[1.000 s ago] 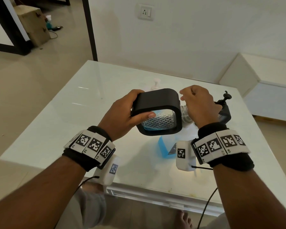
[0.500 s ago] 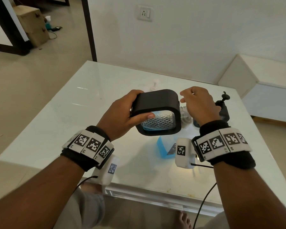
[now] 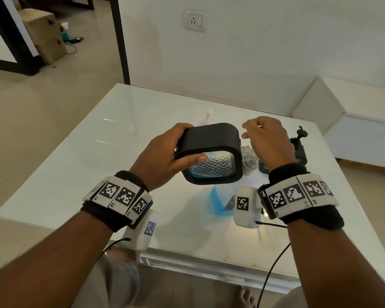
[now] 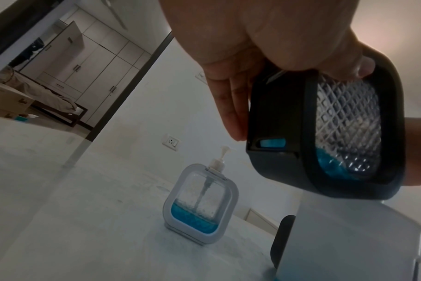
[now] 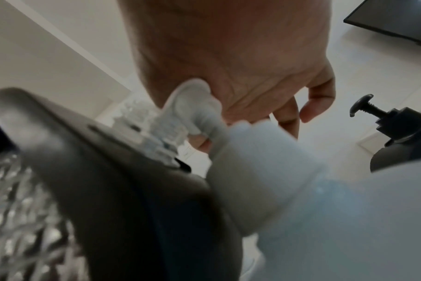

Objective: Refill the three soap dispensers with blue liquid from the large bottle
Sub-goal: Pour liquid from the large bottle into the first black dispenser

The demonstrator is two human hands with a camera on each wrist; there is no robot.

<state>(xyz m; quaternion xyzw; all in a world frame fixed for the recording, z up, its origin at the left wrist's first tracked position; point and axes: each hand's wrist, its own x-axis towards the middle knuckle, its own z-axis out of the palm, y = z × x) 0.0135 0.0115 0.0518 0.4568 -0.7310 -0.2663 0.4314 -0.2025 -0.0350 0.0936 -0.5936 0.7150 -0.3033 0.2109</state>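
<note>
My left hand (image 3: pixel 165 156) grips a black-framed soap dispenser (image 3: pixel 211 138) with a clear diamond-patterned body, tipped on its side above the table. A little blue liquid pools in its low corner (image 4: pixel 329 167). Its bare threaded neck (image 3: pixel 247 155) points right with no pump on it. My right hand (image 3: pixel 267 141) hovers just above that neck, fingers loosely curled, holding nothing. The large bottle (image 3: pixel 218 201) of blue liquid stands on the table under the dispenser. A white dispenser (image 4: pixel 199 205) with a pump stands behind, a quarter full. A black dispenser (image 3: pixel 300 150) with a pump stands at the right.
Everything stands on a white glossy table (image 3: pixel 98 163), whose front edge is close to my body. A low white cabinet (image 3: pixel 353 107) sits to the right by the wall. Cables hang from both wrist cameras.
My right hand has lifted off the dispenser's neck and now hangs slightly above it. The left hand keeps the dispenser in about the same place.
</note>
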